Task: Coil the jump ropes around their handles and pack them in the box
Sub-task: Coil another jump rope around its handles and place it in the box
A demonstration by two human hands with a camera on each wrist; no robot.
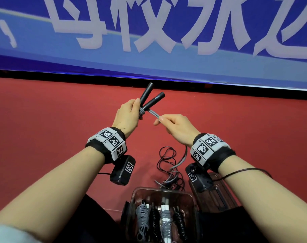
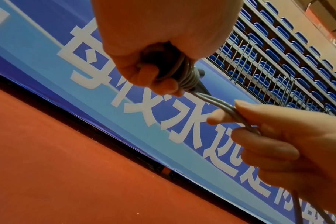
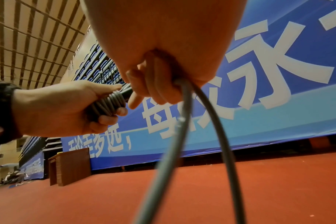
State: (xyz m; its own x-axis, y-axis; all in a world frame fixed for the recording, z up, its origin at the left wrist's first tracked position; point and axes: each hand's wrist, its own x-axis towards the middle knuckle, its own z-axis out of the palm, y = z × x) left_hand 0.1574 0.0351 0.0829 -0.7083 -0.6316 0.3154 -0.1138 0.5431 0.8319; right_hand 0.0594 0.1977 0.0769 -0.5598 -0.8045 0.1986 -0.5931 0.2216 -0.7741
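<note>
My left hand [image 1: 136, 109] grips two black jump-rope handles [image 1: 150, 98] held side by side, their free ends pointing up and away. A few turns of grey rope [image 1: 142, 112] are coiled round the handles' lower ends, as the left wrist view shows for the coil [image 2: 188, 75]. My right hand [image 1: 160, 120] pinches the doubled grey rope [image 1: 153, 114] just right of the coil. From that hand the rope [image 3: 186, 121] hangs to the floor. A clear plastic box [image 1: 191, 197] near my knees holds several coiled ropes.
A loose black rope [image 1: 166, 158] lies tangled with the grey one on the red floor [image 1: 53, 120] beyond the box. The box lid [image 1: 219, 192] lies to the box's right. A blue banner [image 1: 166, 64] closes off the far side, and a wooden stand [image 3: 69, 166] is far left.
</note>
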